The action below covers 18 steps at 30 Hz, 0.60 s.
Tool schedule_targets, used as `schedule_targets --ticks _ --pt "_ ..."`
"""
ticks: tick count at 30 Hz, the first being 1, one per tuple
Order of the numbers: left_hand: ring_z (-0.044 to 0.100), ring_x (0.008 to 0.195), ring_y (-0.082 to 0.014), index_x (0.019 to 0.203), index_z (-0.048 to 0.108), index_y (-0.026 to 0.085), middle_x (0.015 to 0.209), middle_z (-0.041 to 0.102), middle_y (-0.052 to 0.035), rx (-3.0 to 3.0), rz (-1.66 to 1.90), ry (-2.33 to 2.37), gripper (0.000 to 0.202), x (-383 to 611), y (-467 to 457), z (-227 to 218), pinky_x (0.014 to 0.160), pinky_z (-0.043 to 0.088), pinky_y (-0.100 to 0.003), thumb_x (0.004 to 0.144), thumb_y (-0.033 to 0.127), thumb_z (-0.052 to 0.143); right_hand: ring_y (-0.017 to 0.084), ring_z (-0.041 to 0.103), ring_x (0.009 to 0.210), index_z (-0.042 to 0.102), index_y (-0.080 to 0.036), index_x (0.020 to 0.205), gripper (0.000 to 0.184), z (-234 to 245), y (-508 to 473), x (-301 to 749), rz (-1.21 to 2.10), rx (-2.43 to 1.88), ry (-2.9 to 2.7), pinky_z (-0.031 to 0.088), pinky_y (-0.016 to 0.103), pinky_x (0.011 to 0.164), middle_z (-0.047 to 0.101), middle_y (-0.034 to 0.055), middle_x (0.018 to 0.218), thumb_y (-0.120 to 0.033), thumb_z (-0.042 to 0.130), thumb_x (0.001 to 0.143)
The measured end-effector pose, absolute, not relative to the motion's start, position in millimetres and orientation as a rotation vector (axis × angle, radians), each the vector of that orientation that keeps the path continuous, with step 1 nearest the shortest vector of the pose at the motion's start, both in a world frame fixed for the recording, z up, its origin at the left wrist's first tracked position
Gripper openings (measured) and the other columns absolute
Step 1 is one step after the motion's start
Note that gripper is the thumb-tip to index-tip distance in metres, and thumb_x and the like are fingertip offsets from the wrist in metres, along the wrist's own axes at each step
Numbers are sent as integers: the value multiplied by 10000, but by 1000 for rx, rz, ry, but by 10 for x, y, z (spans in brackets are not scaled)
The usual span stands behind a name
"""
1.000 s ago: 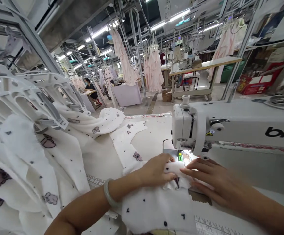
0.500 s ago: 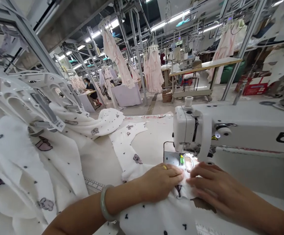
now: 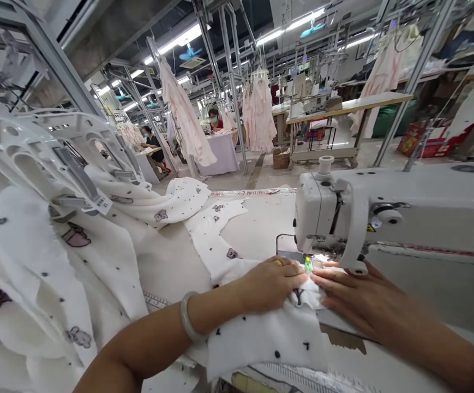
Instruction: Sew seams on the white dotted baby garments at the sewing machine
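Observation:
White fabric with small dark marks and animal prints (image 3: 265, 341) lies on the sewing table, its edge at the needle area of a white sewing machine (image 3: 433, 218). My left hand (image 3: 271, 285) presses and grips the fabric just left of the green-and-yellow presser foot (image 3: 308, 265), fingers together and partly curled. On the other side of the foot, my right hand (image 3: 363, 299) lies flat with its fingers stretched out over the fabric edge. Some of those fingertips are hidden behind the machine's white curved lever (image 3: 355, 224).
White plastic hangers (image 3: 11, 144) with more printed cut pieces (image 3: 106, 262) crowd the left side. A measuring tape strip (image 3: 289, 374) runs along the table's near edge. Farther off stand metal posts, hanging pink garments (image 3: 258, 112), another worktable (image 3: 351, 108) and two people.
My right hand has flattened and slid forward beside the presser foot, its fingers straighter. The fabric has shifted slightly, showing more of the table's near edge. The view has moved a little.

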<state>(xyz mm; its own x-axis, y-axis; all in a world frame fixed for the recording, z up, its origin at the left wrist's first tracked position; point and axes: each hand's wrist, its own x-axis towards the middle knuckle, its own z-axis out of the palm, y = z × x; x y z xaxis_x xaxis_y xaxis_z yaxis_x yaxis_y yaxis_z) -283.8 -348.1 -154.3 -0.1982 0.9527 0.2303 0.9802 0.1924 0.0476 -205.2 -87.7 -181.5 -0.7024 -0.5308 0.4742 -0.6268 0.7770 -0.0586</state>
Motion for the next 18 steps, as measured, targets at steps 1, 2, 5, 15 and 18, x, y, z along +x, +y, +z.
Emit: schedule_targets --ticks 1,2,5,15,18 --pt "616 1320 -237 1333 639 65 1381 683 -159 -1876 -278 -2325 358 -2840 -3477 -1539 1203 436 -350 1017 96 474 264 747 1102 643 -405 1419 399 -1837 -863 -2059 293 881 -2524 373 494 1188 740 -52 1306 -505 579 1038" --pt "613 1326 -237 1339 636 73 1392 680 -151 -1869 -276 -2343 364 -2836 -3474 -1532 1203 434 -347 1010 95 482 263 745 1108 625 -397 1442 416 -1855 -849 -2064 290 894 -2515 348 492 1207 737 -49 1314 -491 587 1038" --pt "608 1333 -246 1345 631 93 1422 670 -128 -1848 -252 -2405 376 -2810 -3463 -1501 1193 438 -354 995 91 490 261 751 1094 618 -382 1449 426 -1874 -822 -2071 309 900 -2506 331 491 1225 742 -45 1306 -484 598 1036" --pt "587 1364 -247 1347 608 138 1482 628 -128 -1817 -255 -2529 432 -2754 -3455 -1422 1182 435 -385 932 54 521 270 750 1086 645 -337 1419 390 -1887 -818 -2075 342 881 -2558 364 545 1204 742 8 1313 -479 552 1068" --pt "578 1375 -244 1353 604 139 1498 615 -122 -1811 -251 -2540 406 -2752 -3451 -1421 1186 424 -375 964 75 508 285 746 1087 635 -337 1430 400 -1913 -801 -2089 338 864 -2588 366 588 1191 735 25 1325 -486 536 1073"
